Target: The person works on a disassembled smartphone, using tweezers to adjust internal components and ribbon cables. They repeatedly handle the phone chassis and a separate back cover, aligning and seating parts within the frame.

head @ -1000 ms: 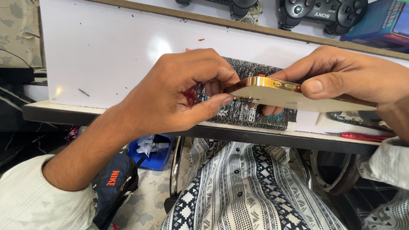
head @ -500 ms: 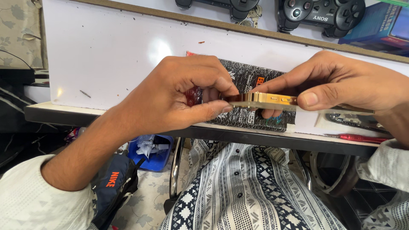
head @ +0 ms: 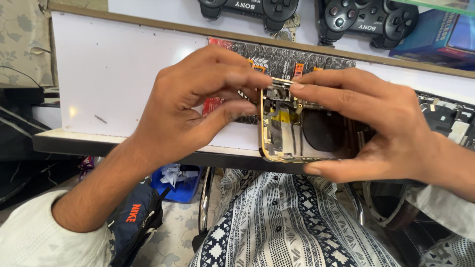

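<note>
The right hand [head: 376, 123] is closed around an opened gold-framed phone housing [head: 302, 128], with the thumb under the lower edge and the fingers over the top edge. This holds the housing above the front edge of the white desk [head: 118, 79], interior side facing the head camera, so that the internal parts are exposed to view. The right forefinger extends along the upper edge and rests just beside a small silver metal component [head: 278, 92] at the top corner of the housing. The left hand [head: 198, 99] is nearly closed in a pinch, with thumb and forefinger tips brought together at that same corner. Whether the fingertips actually grip the component or only touch it cannot be told, as the fingers are slightly blurred. Holding the housing clear of the desk lets both hands approach the corner from opposite sides. Inside the housing a dark round coil [head: 324, 132] and a yellow patch [head: 282, 116] are visible. Behind the hands, a dark patterned work mat [head: 277, 54] lies on the desk. Two black game controllers [head: 316, 12] and a bunch of keys [head: 287, 29] are at the back edge, well apart from the work. A blue box [head: 435, 39] stands at the far right. Below the desk, a black-and-white patterned shirt [head: 282, 227] covers the lap.
</note>
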